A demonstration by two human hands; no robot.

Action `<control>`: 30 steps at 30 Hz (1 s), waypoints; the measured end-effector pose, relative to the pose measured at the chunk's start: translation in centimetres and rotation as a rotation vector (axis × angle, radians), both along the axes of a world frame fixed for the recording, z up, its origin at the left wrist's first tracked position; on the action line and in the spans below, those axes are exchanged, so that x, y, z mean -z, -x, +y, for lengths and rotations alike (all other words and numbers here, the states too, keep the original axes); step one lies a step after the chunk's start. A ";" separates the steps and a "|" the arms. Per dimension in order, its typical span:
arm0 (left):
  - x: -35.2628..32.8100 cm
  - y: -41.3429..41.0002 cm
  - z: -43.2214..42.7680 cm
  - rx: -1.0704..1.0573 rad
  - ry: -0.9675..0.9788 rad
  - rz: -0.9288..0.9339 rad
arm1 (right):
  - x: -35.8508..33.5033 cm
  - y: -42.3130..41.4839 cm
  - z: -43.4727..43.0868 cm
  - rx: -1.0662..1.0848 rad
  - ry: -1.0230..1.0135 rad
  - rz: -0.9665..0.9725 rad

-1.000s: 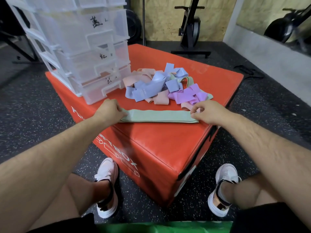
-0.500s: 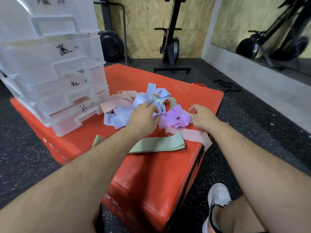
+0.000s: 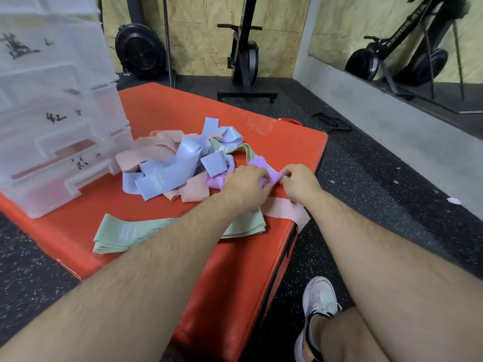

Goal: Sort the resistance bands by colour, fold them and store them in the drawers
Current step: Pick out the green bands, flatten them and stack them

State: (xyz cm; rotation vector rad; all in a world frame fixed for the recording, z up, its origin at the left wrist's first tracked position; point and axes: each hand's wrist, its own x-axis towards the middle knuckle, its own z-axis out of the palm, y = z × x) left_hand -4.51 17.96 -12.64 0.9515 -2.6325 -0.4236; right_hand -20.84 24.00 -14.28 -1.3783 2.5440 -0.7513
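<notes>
A tangled pile of resistance bands lies on the red box [image 3: 167, 105]: blue bands [image 3: 167, 176], pink bands [image 3: 146, 152], a purple band [image 3: 264, 168] and a green one [image 3: 248, 150] looping through the heap. Flat near the front edge lies a folded green band [image 3: 125, 233], under my left forearm. My left hand [image 3: 244, 185] and my right hand [image 3: 300, 182] meet at the pile's right side, both pinching the purple band. A pink band [image 3: 285, 209] hangs over the box's right edge below my right hand. The clear plastic drawers [image 3: 52, 142] stand at the left.
The drawer fronts carry handwritten labels. Dark speckled rubber floor surrounds the box. An exercise machine [image 3: 245, 48] and a black fan [image 3: 141, 53] stand against the plywood back wall. A mirror [image 3: 392, 43] is at the right. My white shoe [image 3: 318, 299] rests beside the box.
My hands let go of the flat green band, which stays near the front edge. Both reached into the pile and now pinch the purple band; the left hand shifted right from the blue bands.
</notes>
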 end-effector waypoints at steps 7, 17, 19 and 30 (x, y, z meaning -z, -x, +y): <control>0.0 -1.8 -0.4 -0.018 -0.145 -0.158 | -3.3 1.4 0.7 0.167 0.306 -0.061; -1.4 -3.0 -0.7 -0.076 -0.278 -0.089 | -10.0 -1.3 1.5 0.275 0.885 -0.485; -2.4 -3.5 -0.6 -0.139 -0.279 -0.031 | -11.2 -2.4 1.6 0.209 0.901 -0.506; -7.4 -7.3 -0.8 -0.118 -0.802 0.815 | -9.9 -10.2 0.8 -0.443 0.368 -0.320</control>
